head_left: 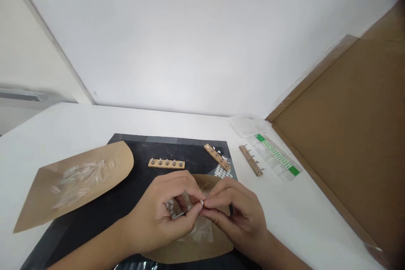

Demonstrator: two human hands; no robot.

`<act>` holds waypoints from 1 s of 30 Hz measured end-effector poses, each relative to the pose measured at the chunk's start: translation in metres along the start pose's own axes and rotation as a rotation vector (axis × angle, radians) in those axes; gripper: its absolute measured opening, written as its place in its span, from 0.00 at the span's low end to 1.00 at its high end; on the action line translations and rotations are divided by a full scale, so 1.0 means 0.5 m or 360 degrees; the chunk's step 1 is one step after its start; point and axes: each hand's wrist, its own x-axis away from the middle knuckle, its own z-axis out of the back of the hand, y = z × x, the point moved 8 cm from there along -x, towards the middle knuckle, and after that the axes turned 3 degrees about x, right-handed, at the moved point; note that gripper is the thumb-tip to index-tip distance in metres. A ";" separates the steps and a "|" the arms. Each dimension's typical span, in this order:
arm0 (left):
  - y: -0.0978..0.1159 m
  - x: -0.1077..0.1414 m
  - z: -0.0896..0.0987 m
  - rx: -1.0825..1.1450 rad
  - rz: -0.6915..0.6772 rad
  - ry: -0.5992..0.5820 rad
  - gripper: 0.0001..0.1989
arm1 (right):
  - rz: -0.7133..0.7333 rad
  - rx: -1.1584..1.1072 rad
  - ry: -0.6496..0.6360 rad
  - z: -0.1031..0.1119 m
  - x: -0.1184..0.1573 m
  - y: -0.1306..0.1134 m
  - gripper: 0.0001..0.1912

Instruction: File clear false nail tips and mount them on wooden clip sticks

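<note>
At the lower middle, my left hand [172,211] and my right hand [236,215] meet fingertip to fingertip. Between them is a small white piece [201,203], pinched by my left thumb and forefinger. My right fingertips press together beside it; whatever they hold is too small to name. Below both hands lies a brown paper tray [190,253] with clear plastic bits and small white pieces. Just beyond, a strip with several metal pins [166,163] rests on the black mat [136,185]. A second pinned strip [217,157] lies at the mat's right edge, near white pieces [223,171].
On the left, another brown tray [34,202] holds clear tubes. A third pinned strip [251,160] and a clear case with a green label [276,155] lie on the white table [316,215] at right. A cardboard panel [348,135] stands along the right side.
</note>
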 end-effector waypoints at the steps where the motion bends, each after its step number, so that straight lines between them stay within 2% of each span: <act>1: -0.001 0.000 -0.001 0.0006 0.0013 0.0000 0.12 | 0.0034 0.0025 0.0002 0.000 0.000 -0.004 0.05; 6: -0.007 0.001 -0.007 0.0040 0.0082 -0.0030 0.11 | 0.0178 0.0119 -0.0018 -0.001 0.002 -0.009 0.06; 12: -0.016 0.004 -0.009 0.0056 0.0130 -0.0072 0.07 | 0.0212 0.0164 -0.0052 -0.004 0.006 -0.007 0.07; 20: -0.001 -0.001 -0.006 0.0085 0.0034 -0.0017 0.08 | 0.0026 0.0049 -0.0144 -0.008 0.000 0.002 0.13; 25: 0.007 -0.001 -0.002 0.0015 -0.0057 0.0009 0.09 | -0.0096 -0.0002 -0.0235 -0.010 0.005 0.011 0.08; 30: 0.027 -0.001 0.003 -0.0083 -0.0225 0.0026 0.10 | -0.0188 -0.0101 -0.0203 -0.009 0.007 0.019 0.12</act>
